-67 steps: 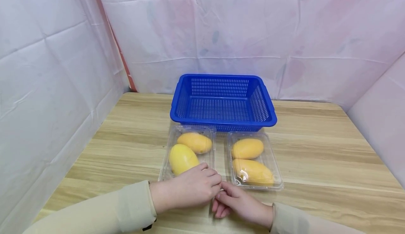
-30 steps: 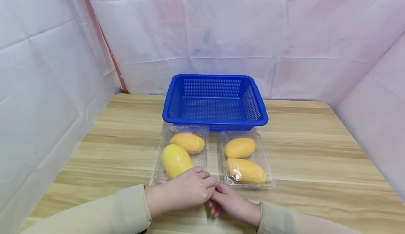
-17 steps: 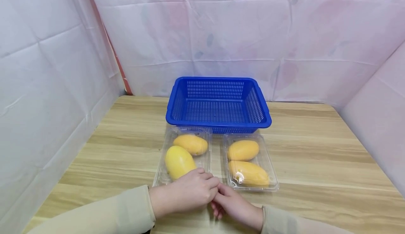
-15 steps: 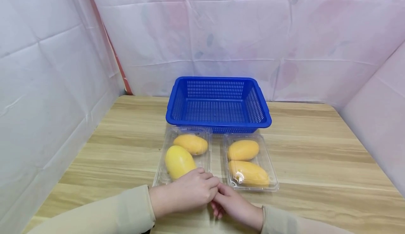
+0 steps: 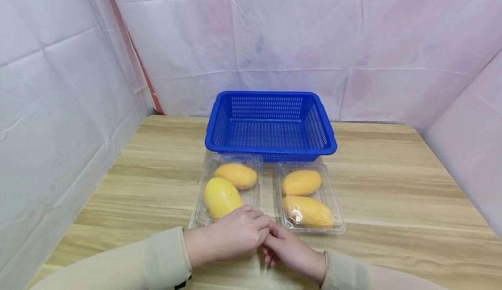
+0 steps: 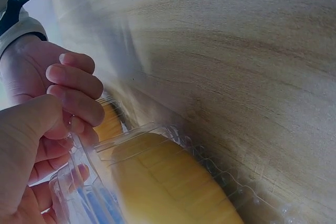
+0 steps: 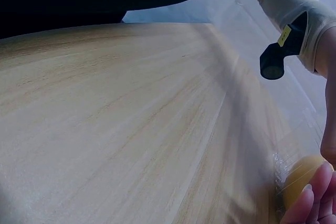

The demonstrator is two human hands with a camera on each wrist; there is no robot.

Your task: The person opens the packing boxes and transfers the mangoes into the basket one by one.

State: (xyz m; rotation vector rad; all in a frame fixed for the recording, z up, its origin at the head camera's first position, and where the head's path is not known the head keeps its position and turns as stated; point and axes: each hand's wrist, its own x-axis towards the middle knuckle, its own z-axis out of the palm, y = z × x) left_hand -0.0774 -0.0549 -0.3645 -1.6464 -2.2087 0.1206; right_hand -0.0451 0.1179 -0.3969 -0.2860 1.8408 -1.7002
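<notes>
A clear plastic fruit box [image 5: 252, 196] lies at the left of the pair on the table, with two yellow mangoes [image 5: 222, 197] in it. My left hand [image 5: 231, 237] lies across its near side and grips the edge near the right front corner. At that corner my right hand [image 5: 292, 250] meets it, thumb and forefinger pinching, the other fingers curled below. In the left wrist view the thumb and fingers of both hands close on the clear rim [image 6: 86, 156], beside a mango [image 6: 163, 182] inside. The left hand hides the near part of the box.
To the right lies a second clear box [image 5: 335, 203], which holds two orange-yellow mangoes [image 5: 302, 182]. A blue slotted basket [image 5: 270, 151], with nothing in it, stands behind both boxes. Pale cloth walls [image 5: 290, 28] enclose the wooden table [image 5: 392, 185] at the back and sides.
The head view shifts slightly. Both hands stay together at the same corner of the left box; boxes, mangoes and basket keep their places.
</notes>
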